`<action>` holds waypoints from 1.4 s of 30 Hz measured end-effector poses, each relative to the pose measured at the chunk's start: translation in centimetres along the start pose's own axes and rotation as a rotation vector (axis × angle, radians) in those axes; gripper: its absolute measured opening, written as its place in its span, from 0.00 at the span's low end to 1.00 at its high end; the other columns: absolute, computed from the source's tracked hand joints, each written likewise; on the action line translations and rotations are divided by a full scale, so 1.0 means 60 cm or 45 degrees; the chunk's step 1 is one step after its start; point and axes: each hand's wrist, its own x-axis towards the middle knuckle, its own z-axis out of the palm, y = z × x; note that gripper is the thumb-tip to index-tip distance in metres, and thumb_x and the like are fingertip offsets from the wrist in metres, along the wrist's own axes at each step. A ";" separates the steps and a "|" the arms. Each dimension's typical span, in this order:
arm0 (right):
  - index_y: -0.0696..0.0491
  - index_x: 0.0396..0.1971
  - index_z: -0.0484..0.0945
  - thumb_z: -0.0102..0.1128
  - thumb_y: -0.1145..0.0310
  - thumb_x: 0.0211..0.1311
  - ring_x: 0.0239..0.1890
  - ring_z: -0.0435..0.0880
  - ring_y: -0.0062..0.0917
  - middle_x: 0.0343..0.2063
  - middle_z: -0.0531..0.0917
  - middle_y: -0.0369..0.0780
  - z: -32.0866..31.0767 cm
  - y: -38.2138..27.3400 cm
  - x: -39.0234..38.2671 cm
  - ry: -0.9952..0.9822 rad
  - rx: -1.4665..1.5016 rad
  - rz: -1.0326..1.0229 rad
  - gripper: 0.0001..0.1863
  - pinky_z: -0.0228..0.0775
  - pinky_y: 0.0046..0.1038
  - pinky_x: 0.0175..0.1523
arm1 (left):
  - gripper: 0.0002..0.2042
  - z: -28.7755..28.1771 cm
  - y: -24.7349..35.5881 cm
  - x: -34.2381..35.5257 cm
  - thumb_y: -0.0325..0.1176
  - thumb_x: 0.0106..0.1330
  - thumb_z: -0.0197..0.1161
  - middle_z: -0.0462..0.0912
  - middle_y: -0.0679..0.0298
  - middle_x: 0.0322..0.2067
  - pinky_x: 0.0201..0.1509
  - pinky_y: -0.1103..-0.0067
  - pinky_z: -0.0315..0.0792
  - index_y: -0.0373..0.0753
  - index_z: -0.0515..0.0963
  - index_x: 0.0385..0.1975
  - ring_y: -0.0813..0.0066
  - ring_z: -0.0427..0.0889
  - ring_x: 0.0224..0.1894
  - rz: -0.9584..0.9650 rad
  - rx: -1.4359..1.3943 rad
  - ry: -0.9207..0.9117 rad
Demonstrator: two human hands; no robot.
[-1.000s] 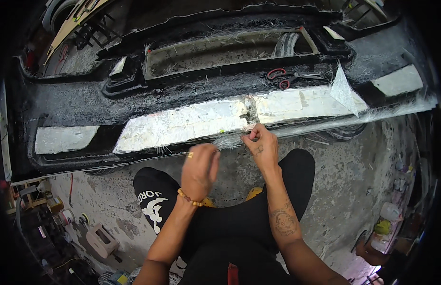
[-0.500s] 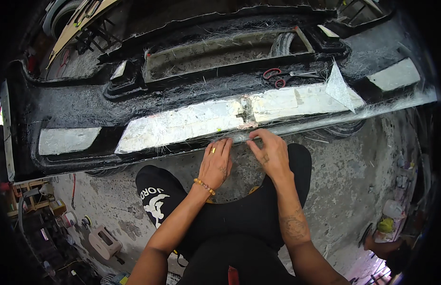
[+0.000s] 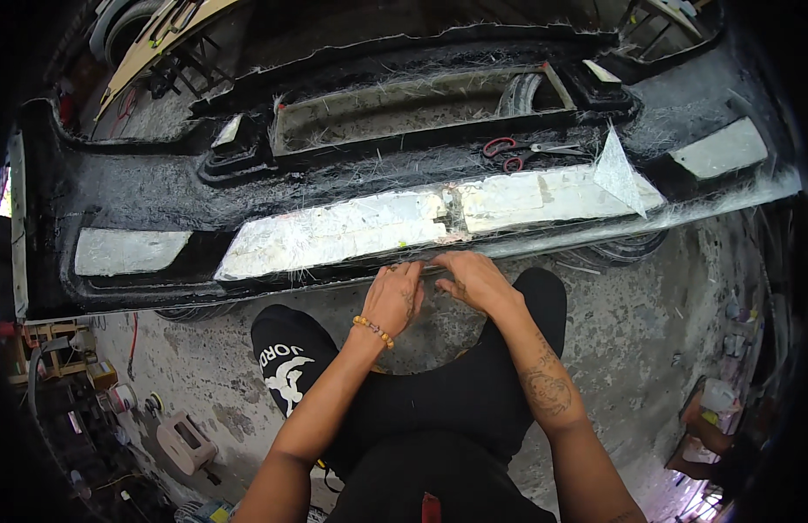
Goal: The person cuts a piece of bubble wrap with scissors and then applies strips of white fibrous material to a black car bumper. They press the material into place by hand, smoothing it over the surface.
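A long black fibreglass bumper-like panel (image 3: 273,185) with white patches lies across in front of me. At its near edge, just left of the middle, is my left hand (image 3: 393,301), its fingers laid together against the rim and a beaded bracelet on the wrist. Beside it my right hand (image 3: 475,281) reaches leftward, fingertips on the same edge and thumb apart below. Nothing shows clearly in either hand; the fingertips are partly hidden at the rim. A strip of pale glass fibre (image 3: 561,237) runs along that edge to the right.
Red-handled scissors (image 3: 530,152) and a triangular piece of white fibre mat (image 3: 620,174) lie on the panel. A tyre (image 3: 617,248) shows beneath it. A beige plastic stool (image 3: 186,443) stands on the floor at left. Another person's arm (image 3: 709,431) appears at lower right.
My right hand has shifted left and its pinched fingers have opened out along the rim, close to my left hand. My left hand has moved slightly down.
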 end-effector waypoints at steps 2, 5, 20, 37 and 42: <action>0.57 0.47 0.80 0.67 0.69 0.57 0.48 0.81 0.45 0.43 0.84 0.46 0.000 0.000 -0.005 0.070 0.063 -0.001 0.18 0.73 0.40 0.51 | 0.15 -0.001 -0.004 0.002 0.29 0.62 0.59 0.81 0.50 0.37 0.48 0.64 0.70 0.35 0.73 0.49 0.51 0.80 0.42 -0.040 -0.012 -0.035; 0.57 0.45 0.81 0.67 0.67 0.58 0.44 0.83 0.41 0.40 0.85 0.46 -0.004 -0.005 -0.022 0.281 0.209 0.039 0.16 0.74 0.37 0.46 | 0.15 -0.019 -0.009 0.007 0.28 0.63 0.59 0.82 0.49 0.38 0.49 0.64 0.70 0.34 0.73 0.49 0.50 0.80 0.42 -0.087 -0.009 -0.174; 0.57 0.37 0.85 0.64 0.62 0.62 0.19 0.81 0.24 0.12 0.79 0.39 0.050 -0.016 -0.007 0.623 0.659 0.548 0.13 0.70 0.26 0.28 | 0.07 -0.060 -0.013 -0.036 0.21 0.60 0.64 0.81 0.56 0.30 0.40 0.70 0.73 0.34 0.79 0.37 0.57 0.79 0.34 -0.094 -0.232 0.473; 0.59 0.37 0.84 0.69 0.70 0.59 0.23 0.76 0.12 0.28 0.82 0.35 -0.048 -0.086 -0.020 0.585 1.017 0.193 0.09 0.67 0.18 0.21 | 0.09 -0.079 -0.014 0.018 0.33 0.62 0.67 0.82 0.56 0.35 0.45 0.71 0.73 0.34 0.80 0.36 0.61 0.79 0.38 0.121 -0.738 0.438; 0.60 0.36 0.82 0.70 0.67 0.58 0.13 0.72 0.13 0.23 0.82 0.35 -0.027 -0.057 -0.001 0.509 0.972 0.327 0.12 0.68 0.19 0.19 | 0.11 -0.131 -0.040 0.043 0.35 0.64 0.65 0.80 0.54 0.21 0.29 0.71 0.70 0.32 0.79 0.33 0.62 0.78 0.22 0.037 -0.599 -0.062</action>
